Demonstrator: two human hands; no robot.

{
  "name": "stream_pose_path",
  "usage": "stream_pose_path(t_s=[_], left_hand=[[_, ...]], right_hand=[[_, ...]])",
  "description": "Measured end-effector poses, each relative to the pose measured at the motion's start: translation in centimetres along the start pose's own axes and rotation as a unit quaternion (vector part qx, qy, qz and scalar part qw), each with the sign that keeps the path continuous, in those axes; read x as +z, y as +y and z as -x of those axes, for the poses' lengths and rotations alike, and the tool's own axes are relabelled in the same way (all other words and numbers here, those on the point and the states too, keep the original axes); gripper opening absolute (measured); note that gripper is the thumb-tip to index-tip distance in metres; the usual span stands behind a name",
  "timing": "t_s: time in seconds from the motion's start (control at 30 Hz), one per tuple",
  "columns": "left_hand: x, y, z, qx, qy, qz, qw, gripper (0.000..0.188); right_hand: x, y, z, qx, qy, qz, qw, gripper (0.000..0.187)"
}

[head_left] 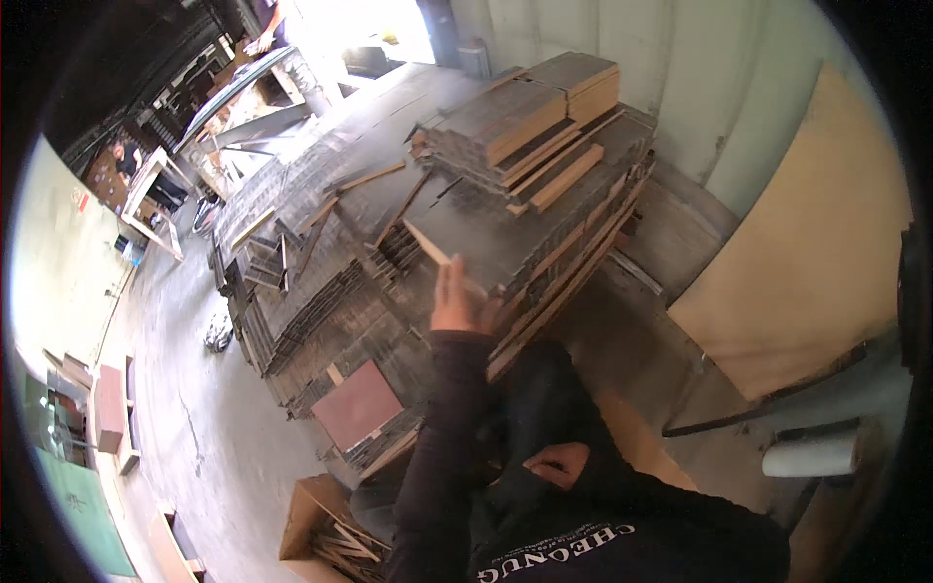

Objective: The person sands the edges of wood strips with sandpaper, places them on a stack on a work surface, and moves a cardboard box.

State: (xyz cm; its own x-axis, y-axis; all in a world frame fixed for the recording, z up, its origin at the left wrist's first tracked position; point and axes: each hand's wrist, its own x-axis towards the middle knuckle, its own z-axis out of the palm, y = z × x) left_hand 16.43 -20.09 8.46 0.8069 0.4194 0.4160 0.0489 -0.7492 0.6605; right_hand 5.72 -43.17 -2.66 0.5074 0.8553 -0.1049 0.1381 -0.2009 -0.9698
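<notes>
My left hand [459,299] reaches forward over a stack of dark grey boards, its fingers stretched out and slightly blurred. The fingertips are at the pale wooden edge of a grey board [471,233] lying on the stack; whether they press on it I cannot tell. My right hand [559,464] is close to my body, coming out of a dark sleeve. Its fingers are mostly hidden, and nothing can be made out in it. Between my left forearm and the floor on the left lies a reddish-brown panel [358,405] on the near end of the stack.
Shorter boards [515,112] are piled at the far right, and loose wood strips [316,228] lie across the stack. A carton [306,515] of wood scraps stands at bottom left. A plywood sheet [797,253] leans at right, near a white roll [812,454]. People work farther back.
</notes>
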Motion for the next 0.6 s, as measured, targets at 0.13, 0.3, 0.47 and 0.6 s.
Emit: stream_pose_path(t_s=[0.13,0.3,0.47,0.6], left_hand=[[-1.0,-1.6,0.1,-0.021,-0.023,0.061,0.998,0.073],[0.6,-2.5,-0.1,-0.007,0.050,0.141,0.989,0.068],[-0.8,-0.8,-0.1,-0.088,0.044,0.108,0.989,0.064],[-1.9,-0.5,-0.2,-0.048,0.035,0.008,0.998,0.060]], right_hand=[[-3.4,-1.6,-0.2,-0.031,0.135,0.063,0.988,0.015],[-5.2,-0.7,-2.3,-0.090,0.165,0.047,0.981,0.016],[-5.5,-1.3,-3.0,-0.106,0.158,0.044,0.981,0.020],[-5.4,-0.3,-1.8,-0.108,0.179,0.018,0.978,0.019]])
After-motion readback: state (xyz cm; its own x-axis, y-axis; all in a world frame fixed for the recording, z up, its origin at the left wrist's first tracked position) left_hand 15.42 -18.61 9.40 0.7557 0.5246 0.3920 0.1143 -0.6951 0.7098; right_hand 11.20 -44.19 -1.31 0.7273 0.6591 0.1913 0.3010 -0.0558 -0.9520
